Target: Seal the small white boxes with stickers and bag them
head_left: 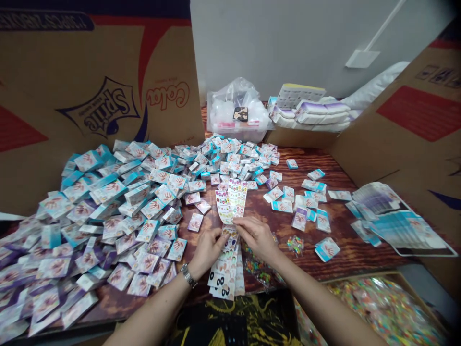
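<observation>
Fingers (240, 222) pinch sticker strips (230, 240); bare table (324, 166) right, boxes (146, 206) left.

Both hands (232, 240) hold printed sticker strips (232, 204).

On the left carton (29, 62) you can read "Sprite" (104, 108) in dark blue and "Cola" (168, 95) in red, both are upside down. In its top band (46, 21), also upside down, you find "PCS" and "24BOX", the rest is not so clear. On the printed strips (229, 259), a black mark looks like "8". The small print on the right carton (382, 158) is too blurred for you.
</observation>
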A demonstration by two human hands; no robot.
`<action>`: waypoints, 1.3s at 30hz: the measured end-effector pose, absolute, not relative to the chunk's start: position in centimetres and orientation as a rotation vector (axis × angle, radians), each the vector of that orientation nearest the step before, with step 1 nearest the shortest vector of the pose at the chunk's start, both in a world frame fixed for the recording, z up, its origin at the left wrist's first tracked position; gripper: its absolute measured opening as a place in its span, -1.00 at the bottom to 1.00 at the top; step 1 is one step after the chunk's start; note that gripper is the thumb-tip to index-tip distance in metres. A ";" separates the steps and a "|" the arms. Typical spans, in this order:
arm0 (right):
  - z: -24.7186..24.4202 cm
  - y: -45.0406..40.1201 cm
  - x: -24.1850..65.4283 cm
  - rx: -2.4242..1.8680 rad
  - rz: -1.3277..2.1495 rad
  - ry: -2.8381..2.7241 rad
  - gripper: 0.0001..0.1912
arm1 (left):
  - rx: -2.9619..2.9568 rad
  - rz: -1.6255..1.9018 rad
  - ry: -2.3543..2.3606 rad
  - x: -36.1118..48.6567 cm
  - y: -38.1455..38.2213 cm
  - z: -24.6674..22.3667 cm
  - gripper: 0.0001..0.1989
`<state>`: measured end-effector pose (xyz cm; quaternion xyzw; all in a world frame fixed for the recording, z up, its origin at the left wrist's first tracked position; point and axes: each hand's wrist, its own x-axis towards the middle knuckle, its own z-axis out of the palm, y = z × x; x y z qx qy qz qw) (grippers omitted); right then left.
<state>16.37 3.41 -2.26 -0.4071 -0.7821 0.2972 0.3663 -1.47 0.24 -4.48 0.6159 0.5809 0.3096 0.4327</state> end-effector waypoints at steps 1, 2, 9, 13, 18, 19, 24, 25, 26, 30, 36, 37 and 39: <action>-2.3 3.4 16.4 -1.050 0.752 -2.016 -0.83 | 1.531 0.775 1.457 -1.4 0.3 -4.8 -0.62; -2.4 3.4 16.5 -1.055 0.745 -2.022 -0.83 | 1.526 0.775 1.462 -1.4 0.3 -5.0 -0.61; -3.0 3.8 16.8 -1.089 0.725 -2.083 -0.86 | 1.522 0.735 1.403 -0.9 0.3 -4.3 -0.58; -1.9 4.2 17.2 -1.183 0.648 -2.063 -0.86 | 1.605 0.833 1.477 -1.0 -1.1 -1.5 -0.68; 1.7 2.9 17.8 -1.116 0.462 -1.963 -0.85 | 1.287 0.787 1.339 -1.6 -3.0 1.7 -0.58; 2.4 2.3 17.8 -1.024 0.443 -1.999 -0.83 | 1.093 0.724 1.194 -1.5 -3.0 1.9 -0.52; 4.5 -0.8 17.3 -0.507 0.588 -2.356 -0.76 | 0.394 0.918 0.794 -0.6 -0.9 1.9 -0.61; 4.6 -1.3 17.1 -0.450 0.658 -2.399 -0.77 | 0.370 0.968 0.788 -0.4 -0.4 1.8 -0.67; 4.6 -1.7 17.0 -0.420 0.739 -2.421 -0.79 | 0.368 0.993 0.799 -0.2 -0.1 1.7 -0.71; 4.7 -2.0 17.0 -0.598 1.007 -2.275 -0.84 | 0.631 0.981 1.008 0.1 -0.2 1.6 -0.70; 3.5 1.1 17.1 -1.260 0.833 -1.844 -0.91 | 1.255 0.782 0.999 -0.8 -1.8 2.4 -0.58; 3.3 1.6 17.0 -1.309 0.799 -1.817 -0.90 | 1.308 0.757 0.994 -0.9 -1.9 2.3 -0.60; 2.8 1.9 16.8 -1.311 0.692 -1.805 -0.90 | 1.349 0.764 1.023 -0.7 -1.9 1.9 -0.65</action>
